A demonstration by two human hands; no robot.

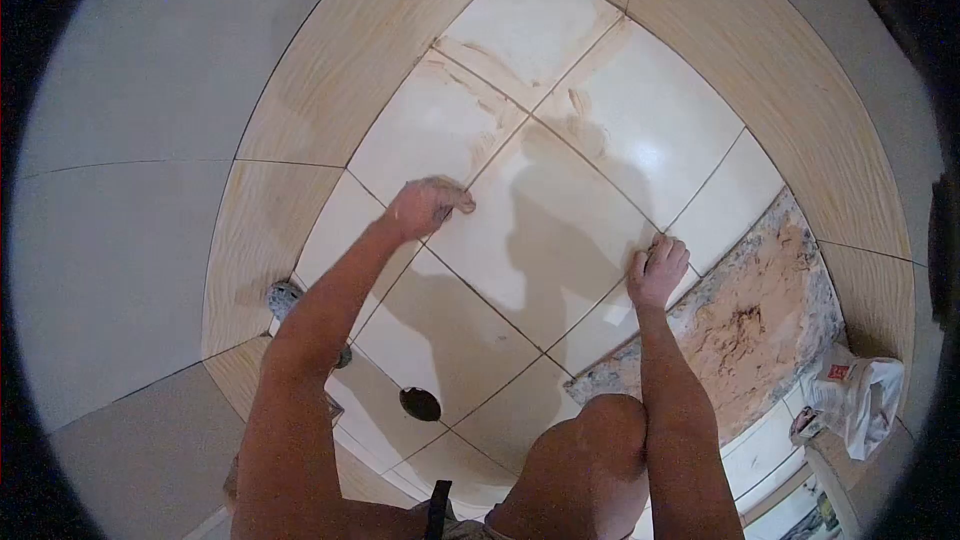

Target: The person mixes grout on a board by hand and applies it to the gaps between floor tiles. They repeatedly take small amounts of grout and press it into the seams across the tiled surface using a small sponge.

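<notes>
My left hand (428,208) is over the white floor tiles, at a joint left of the middle. Its fingers are curled, with a finger or thumb reaching right; whatever they may hold is hidden. Farther right, my right hand (660,272) rests on the floor at a tile corner, fingers bent inward. I cannot make out anything in them. Between both hands lies a large white tile (540,220), partly in shadow. Brownish smears (480,95) mark the tiles and joints beyond my left hand.
A rough, untiled strip of brownish mortar (750,330) lies at the right. Beside it stands a white plastic bag (870,395). A round dark hole (420,403) opens in the floor near my knee (600,440). Wood-patterned wall tiles (330,90) border the floor. A greyish lump (283,297) lies by the left wall.
</notes>
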